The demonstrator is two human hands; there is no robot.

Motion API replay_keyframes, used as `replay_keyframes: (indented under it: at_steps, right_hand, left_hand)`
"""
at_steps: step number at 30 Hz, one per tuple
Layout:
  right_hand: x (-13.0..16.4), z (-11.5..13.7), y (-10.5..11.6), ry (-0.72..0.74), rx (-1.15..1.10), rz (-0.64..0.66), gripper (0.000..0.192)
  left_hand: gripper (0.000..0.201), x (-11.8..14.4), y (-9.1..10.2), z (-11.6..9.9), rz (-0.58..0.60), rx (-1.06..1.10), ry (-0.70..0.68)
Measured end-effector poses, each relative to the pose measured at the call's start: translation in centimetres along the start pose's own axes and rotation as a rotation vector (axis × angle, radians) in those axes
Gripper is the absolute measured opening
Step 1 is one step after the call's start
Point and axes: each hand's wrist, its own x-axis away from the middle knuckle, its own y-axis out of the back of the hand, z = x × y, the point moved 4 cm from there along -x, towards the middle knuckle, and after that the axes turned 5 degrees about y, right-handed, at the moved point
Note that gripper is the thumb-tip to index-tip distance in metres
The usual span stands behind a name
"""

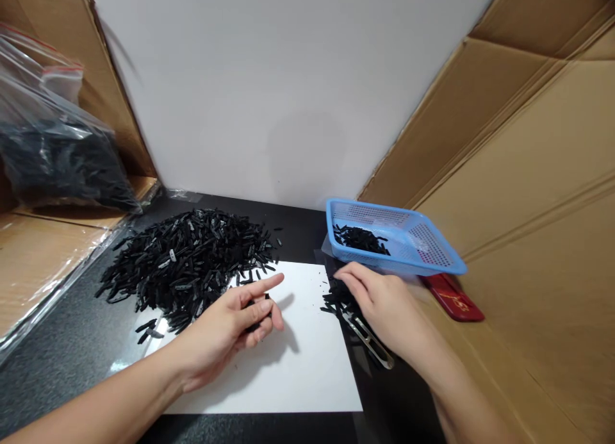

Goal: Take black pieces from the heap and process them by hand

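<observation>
Left hand (230, 325): over the white sheet (288, 373), fingers curled around a few small black parts (254, 303) (only their ends show between the fingers), index finger stretched out to the right.

Right hand (379, 306): palm down at the sheet's right edge, fingers loosely bent, fingertips on a small heap of black parts (336, 298); whether any piece is pinched cannot be told.

Large pile of black parts (187, 258): on the black table (62, 361), spilling onto the sheet's upper left corner, just beside the left hand.

Metal tweezers (369, 341): flat on the table, partly under the right hand.

Blue basket (432, 245): just behind the right hand, some black parts inside.

Red packet (454, 298): beneath the basket's near corner.

Plastic bag (52, 149): far left, on cardboard (33, 258), dark contents.
</observation>
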Motion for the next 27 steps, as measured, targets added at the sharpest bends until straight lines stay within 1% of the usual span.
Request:
replay_keyframes:
  at_steps: [2,3,5,7,9,11,14,16,17,19,21,24,27]
  right_hand:
    - [0.3,2.2,-1.6,0.091,-0.347,0.04,0.034]
    - [0.6,3.3,-2.5,0.124,-0.473,0.085,0.035]
    - [1.1,5.1,-4.0,0.154,-0.622,0.149,0.03]
    - [1.5,6.0,-5.1,0.127,-0.71,0.183,0.027]
    - [1.6,6.2,-5.6,0.082,-0.757,0.163,0.022]
    - [1.6,5.9,-5.7,0.032,-0.79,0.115,0.018]
    - [1.6,5.3,-5.6,-0.043,-0.877,0.053,0.016]
    - [1.6,4.9,-5.6,-0.088,-0.929,0.012,0.018]
    - [1.6,4.8,-5.6,-0.106,-0.945,-0.009,0.019]
    - [1.7,4.6,-5.5,-0.127,-0.959,-0.047,0.019]
    - [1.8,4.4,-5.4,-0.126,-0.961,-0.076,0.017]
    - [1.8,4.4,-5.2,-0.094,-0.935,-0.118,0.014]
    - [1.8,4.5,-4.9,-0.058,-0.896,-0.159,0.011]
  left_hand:
    - [0.067,-0.1,0.0,0.2,0.044,-0.059,-0.019]
    - [0.07,-0.1,0.0,0.3,0.056,-0.083,-0.022]
    - [0.073,-0.2,0.1,0.4,0.071,-0.132,-0.02]
    - [0.077,-0.1,0.1,0.5,0.097,-0.183,-0.015]
    - [0.078,-0.1,-0.1,0.6,0.125,-0.215,-0.005]
    - [0.073,0.0,-0.3,0.6,0.146,-0.202,0.012]
    - [0.049,-0.1,-0.5,0.4,0.147,-0.122,0.034]
    - [0.03,-0.2,-0.6,0.1,0.124,-0.096,0.027]
    - [0.024,-0.2,-0.5,0.0,0.109,-0.099,0.019]
    - [0.024,-0.3,-0.5,-0.2,0.096,-0.124,0.005]
    - [0.027,-0.4,-0.6,-0.2,0.115,-0.158,-0.011]
    - [0.03,-0.4,-0.7,-0.1,0.149,-0.195,-0.037]
    - [0.032,-0.4,-0.6,0.0,0.133,-0.178,-0.045]
